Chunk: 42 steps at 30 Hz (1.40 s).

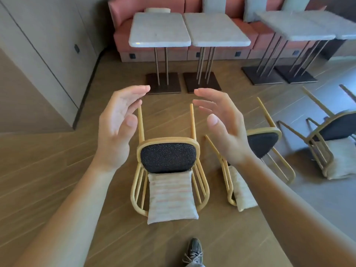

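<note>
Status of work: early stage, by the look of it.

Nearest, at 6 o'clock, one shoe [194, 251] stands on the wooden floor [48, 180].

Directly ahead, the chair [167, 157] appears to lie on its back. Its dark seat faces the viewer, a striped cushion [171, 197] rests on the backrest, and two legs point away toward 12 o'clock.

The left hand [119, 124] is at 10 o'clock of the seat and the right hand [221, 124] at 2 o'clock. The palms face each other either side of the two legs. On both hands the grip is apart, fingers relaxed, and holds nothing. Contact with the legs cannot be confirmed.

At 3 o'clock a second chair [264, 143] lies tipped with its own cushion. A third chair [335, 128] lies further right, also down.

Judgement: the work looks like righting the chairs. No chair stands upright. The first is not yet gripped, so all three remain to be lifted and set.

At 12 o'clock two stone-topped tables [159, 29] stand side by side, more to their right, before a pink banquette [123, 22].

Markings: no brand, label or legible writing is found. Dark plates on the wall and banquette base carry no readable text.
</note>
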### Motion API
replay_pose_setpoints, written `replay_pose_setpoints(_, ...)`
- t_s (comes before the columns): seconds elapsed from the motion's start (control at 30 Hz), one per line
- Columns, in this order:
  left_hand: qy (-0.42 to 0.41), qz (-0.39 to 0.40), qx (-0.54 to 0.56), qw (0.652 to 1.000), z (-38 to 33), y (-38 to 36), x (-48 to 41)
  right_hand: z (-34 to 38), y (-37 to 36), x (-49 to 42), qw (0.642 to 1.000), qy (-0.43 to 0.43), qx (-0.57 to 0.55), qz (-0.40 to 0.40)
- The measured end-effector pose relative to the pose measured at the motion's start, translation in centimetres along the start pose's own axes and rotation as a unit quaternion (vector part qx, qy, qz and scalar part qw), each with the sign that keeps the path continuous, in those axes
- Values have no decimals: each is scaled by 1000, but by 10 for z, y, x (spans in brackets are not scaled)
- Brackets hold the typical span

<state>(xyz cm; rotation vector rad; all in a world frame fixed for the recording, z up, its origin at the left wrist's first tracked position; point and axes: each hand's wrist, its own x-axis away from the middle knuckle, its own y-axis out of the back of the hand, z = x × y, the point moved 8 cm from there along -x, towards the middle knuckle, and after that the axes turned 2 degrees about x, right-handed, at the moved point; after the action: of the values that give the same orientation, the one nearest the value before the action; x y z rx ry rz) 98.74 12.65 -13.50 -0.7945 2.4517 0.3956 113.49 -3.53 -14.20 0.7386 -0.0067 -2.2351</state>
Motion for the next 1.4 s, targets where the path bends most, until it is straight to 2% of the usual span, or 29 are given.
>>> replay_pose_setpoints(0.13, 59, 12, -25, 998, 102, -18, 11, -117, -15, -4, 999, -45, -27, 12)
replay_pose_setpoints(0.27, 149, 11, -10, 989, 230, -32, 60, -257, -36, 33, 990, -137, -35, 16)
replay_pose_setpoints(0.4, 217, 1, 3, 976, 375, -47, 131, -414, -65, 99, 975, -219, -31, -3)
replay_pose_setpoints(0.6, 277, -2, -19, 961, 588, -78, 266, -644, -125, 229, 955, -295, -4, -10)
replay_pose_setpoints(0.8, 315, 39, -81, 945, 754, -88, 385, -807, -158, 341, 940, -334, 46, 45)
replay_pose_setpoints(0.9, 357, 65, -168, 916, 823, -79, 443, -861, -167, 386, 937, -335, 77, 65)
replay_pose_setpoints(0.97, 376, 55, -194, 904, 853, -69, 479, -887, -169, 411, 934, -330, 107, 83)
replay_pose_setpoints(1.03, 423, 1, -126, 897, 877, -57, 514, -909, -172, 431, 928, -358, 54, 86)
replay_pose_setpoints(1.13, 506, -73, -11, 860, 901, -47, 551, -933, -169, 452, 903, -423, -32, 61)
replay_pose_setpoints(1.3, 515, -87, 8, 853, 907, -50, 558, -939, -170, 451, 906, -420, -48, 30)
replay_pose_setpoints(1.4, 520, -97, -8, 848, 878, -49, 532, -915, -162, 430, 902, -426, -47, 40)
